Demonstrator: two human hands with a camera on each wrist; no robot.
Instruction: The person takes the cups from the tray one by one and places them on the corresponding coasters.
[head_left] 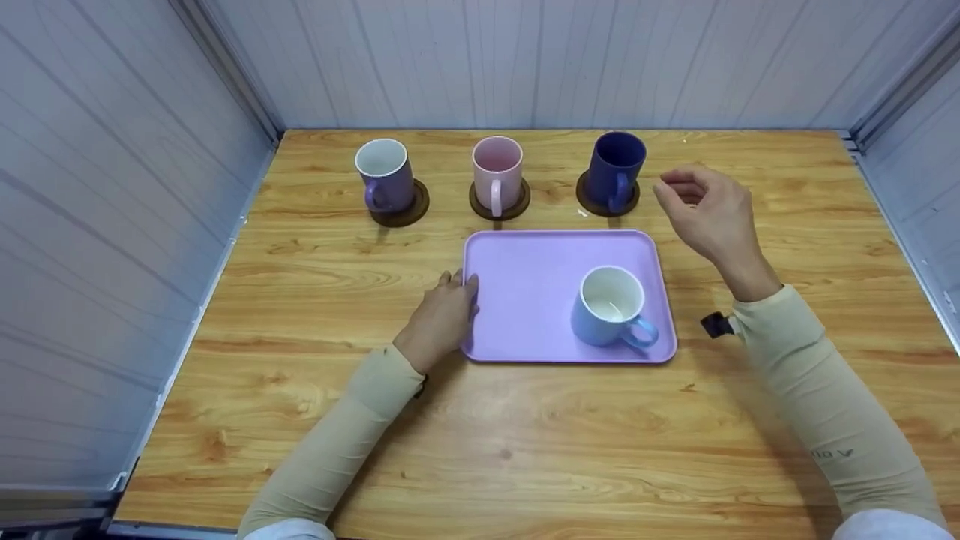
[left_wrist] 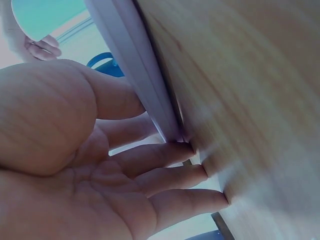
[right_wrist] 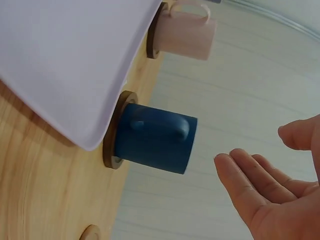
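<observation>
A light purple tray (head_left: 525, 300) lies on the wooden table, with a light blue mug (head_left: 596, 322) standing upright at its right side. My left hand (head_left: 441, 315) rests at the tray's left edge. In the left wrist view its thumb (left_wrist: 115, 95) lies over the rim, and several straight fingers touch the table. My right hand (head_left: 709, 214) hovers right of a dark blue mug (head_left: 611, 169), fingers loosely bent and holding nothing. The right wrist view shows a gap between those fingers (right_wrist: 245, 185) and the dark blue mug (right_wrist: 155, 140).
Behind the tray, a purple mug (head_left: 390, 187), a pink mug (head_left: 506, 176) and the dark blue mug each stand on a dark wooden coaster (head_left: 422, 202). Another coaster (right_wrist: 91, 233) shows at the bottom of the right wrist view. Pale panel walls (head_left: 450, 67) enclose the table's back and sides.
</observation>
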